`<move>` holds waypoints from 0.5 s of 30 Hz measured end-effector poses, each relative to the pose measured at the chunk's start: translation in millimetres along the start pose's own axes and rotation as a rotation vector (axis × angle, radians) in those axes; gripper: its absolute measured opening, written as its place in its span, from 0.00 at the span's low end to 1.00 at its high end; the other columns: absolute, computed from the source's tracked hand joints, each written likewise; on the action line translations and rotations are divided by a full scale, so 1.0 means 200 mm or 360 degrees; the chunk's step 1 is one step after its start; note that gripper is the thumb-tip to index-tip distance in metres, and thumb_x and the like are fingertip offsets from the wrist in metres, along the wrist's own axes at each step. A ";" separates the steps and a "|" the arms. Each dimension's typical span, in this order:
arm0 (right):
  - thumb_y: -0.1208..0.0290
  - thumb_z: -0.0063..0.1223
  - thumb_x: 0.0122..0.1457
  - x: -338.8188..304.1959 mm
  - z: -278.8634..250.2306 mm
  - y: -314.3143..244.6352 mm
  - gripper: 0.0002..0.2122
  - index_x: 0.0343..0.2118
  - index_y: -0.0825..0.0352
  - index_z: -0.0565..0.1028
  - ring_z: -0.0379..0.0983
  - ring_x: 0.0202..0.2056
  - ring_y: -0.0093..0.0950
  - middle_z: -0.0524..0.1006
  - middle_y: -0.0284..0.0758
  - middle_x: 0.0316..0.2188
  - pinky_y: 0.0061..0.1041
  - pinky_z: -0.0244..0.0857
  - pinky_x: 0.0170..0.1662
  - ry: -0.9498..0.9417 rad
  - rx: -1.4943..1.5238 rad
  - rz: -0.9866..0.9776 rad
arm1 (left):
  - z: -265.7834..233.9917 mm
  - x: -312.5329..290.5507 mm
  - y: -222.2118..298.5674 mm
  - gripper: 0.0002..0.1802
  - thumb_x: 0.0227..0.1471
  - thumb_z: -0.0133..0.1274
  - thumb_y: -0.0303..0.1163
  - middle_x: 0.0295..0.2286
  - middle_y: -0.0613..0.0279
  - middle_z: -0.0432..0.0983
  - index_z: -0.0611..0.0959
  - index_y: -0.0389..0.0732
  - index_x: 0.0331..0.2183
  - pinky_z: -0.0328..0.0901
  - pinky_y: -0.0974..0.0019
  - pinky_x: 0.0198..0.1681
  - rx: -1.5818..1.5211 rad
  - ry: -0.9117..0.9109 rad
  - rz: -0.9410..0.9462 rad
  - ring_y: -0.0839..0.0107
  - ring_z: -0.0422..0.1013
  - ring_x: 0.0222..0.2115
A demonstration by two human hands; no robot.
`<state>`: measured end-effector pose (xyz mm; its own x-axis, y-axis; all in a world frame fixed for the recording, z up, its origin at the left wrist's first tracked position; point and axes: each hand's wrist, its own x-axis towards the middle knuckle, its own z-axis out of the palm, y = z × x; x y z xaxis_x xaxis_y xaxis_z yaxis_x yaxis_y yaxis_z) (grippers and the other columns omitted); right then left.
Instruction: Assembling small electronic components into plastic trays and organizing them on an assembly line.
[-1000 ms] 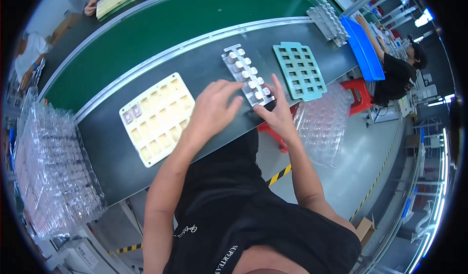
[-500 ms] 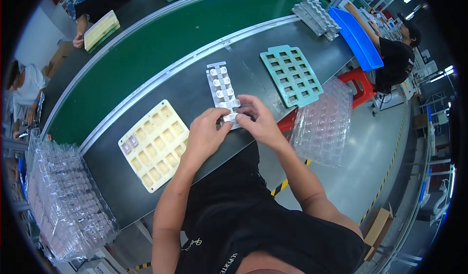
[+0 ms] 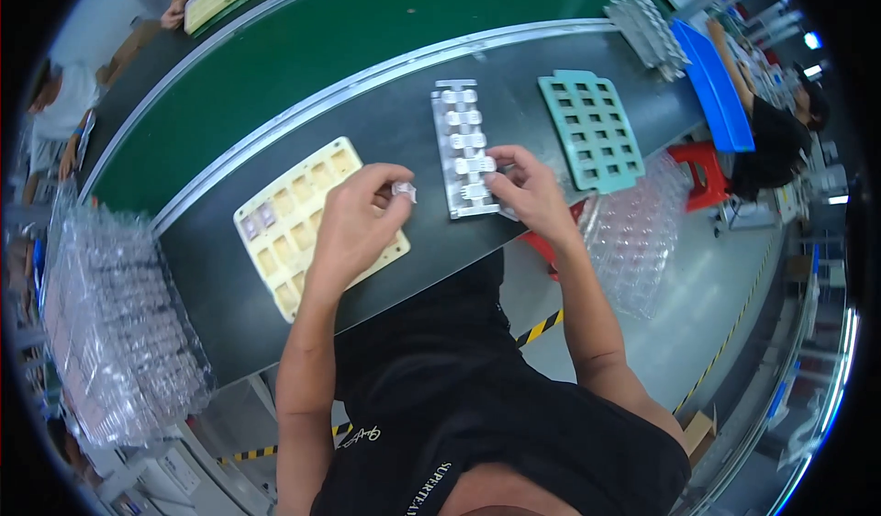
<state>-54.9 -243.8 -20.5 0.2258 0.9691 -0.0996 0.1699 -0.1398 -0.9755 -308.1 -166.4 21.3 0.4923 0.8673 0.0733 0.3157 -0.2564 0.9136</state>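
My left hand (image 3: 356, 227) is raised over the right side of a cream tray (image 3: 289, 309). Its thumb and fingertips pinch a small clear, pinkish plastic piece (image 3: 404, 191). Two similar pale purple pieces (image 3: 259, 221) sit in pockets at the tray's left end. To the right, a long silver fixture (image 3: 454, 201) lies on the dark table, with a row of small white parts (image 3: 466, 140) along it. My right hand (image 3: 532, 199) grips the fixture's right edge, thumb and forefinger closed at one of the lower white parts.
A teal tray (image 3: 576, 153) with rows of pockets lies to the right. Silver fixtures (image 3: 647, 39) and a blue bin (image 3: 711, 89) are beyond it. Clear plastic trays are stacked left (image 3: 119, 332) and hang right (image 3: 633, 231) by a red stool (image 3: 702, 176). A green conveyor (image 3: 303, 75) runs behind.
My left hand has lifted away from the fixture toward the cream tray, carrying the small clear piece. My right hand stays at the fixture. The whole view has shifted.
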 end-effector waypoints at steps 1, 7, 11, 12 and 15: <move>0.72 0.60 0.60 -0.01 -0.01 -0.03 0.16 0.49 0.72 0.75 0.71 0.29 0.15 0.79 0.33 0.37 0.18 0.67 0.31 -0.0004 -0.0085 0.0037 | -0.06 -0.02 -0.01 0.13 0.53 0.55 0.26 0.35 0.54 0.82 0.84 0.34 0.41 0.72 0.67 0.40 0.0020 0.0033 -0.0014 0.67 0.79 0.33; 0.74 0.57 0.62 0.04 -0.10 0.02 0.12 0.46 0.74 0.76 0.74 0.36 0.18 0.79 0.33 0.36 0.19 0.69 0.40 0.0188 -0.0045 -0.0082 | -0.43 -0.13 -0.10 0.12 0.54 0.49 0.24 0.34 0.51 0.82 0.83 0.32 0.40 0.71 0.66 0.39 0.0275 0.0424 -0.0110 0.65 0.79 0.32; 0.78 0.52 0.63 0.06 -0.07 -0.13 0.13 0.50 0.75 0.74 0.74 0.38 0.19 0.79 0.34 0.38 0.19 0.69 0.43 0.0385 -0.0029 -0.0213 | -0.53 -0.13 -0.16 0.13 0.55 0.49 0.25 0.35 0.48 0.82 0.83 0.34 0.40 0.71 0.62 0.40 0.0429 0.0463 -0.0237 0.60 0.78 0.32; 0.78 0.52 0.62 0.06 -0.01 -0.21 0.14 0.50 0.76 0.73 0.75 0.39 0.20 0.79 0.36 0.39 0.21 0.69 0.44 0.0293 -0.0023 -0.0287 | -0.53 -0.12 -0.17 0.13 0.55 0.49 0.25 0.35 0.48 0.82 0.83 0.34 0.40 0.71 0.62 0.40 0.0438 0.0469 -0.0237 0.60 0.78 0.32; 0.76 0.51 0.61 0.11 0.28 -0.33 0.14 0.49 0.74 0.75 0.78 0.40 0.25 0.81 0.40 0.39 0.25 0.72 0.45 0.0023 -0.0055 -0.0423 | -0.51 -0.09 -0.19 0.14 0.53 0.49 0.27 0.40 0.51 0.81 0.85 0.39 0.41 0.67 0.56 0.48 0.0705 0.0384 -0.0288 0.55 0.72 0.43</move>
<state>-115.5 -201.8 31.3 0.1825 0.9697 0.1624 0.2580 0.1121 -0.9596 -412.6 -129.2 25.6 0.2144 0.9744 0.0676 0.7159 -0.2039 0.6678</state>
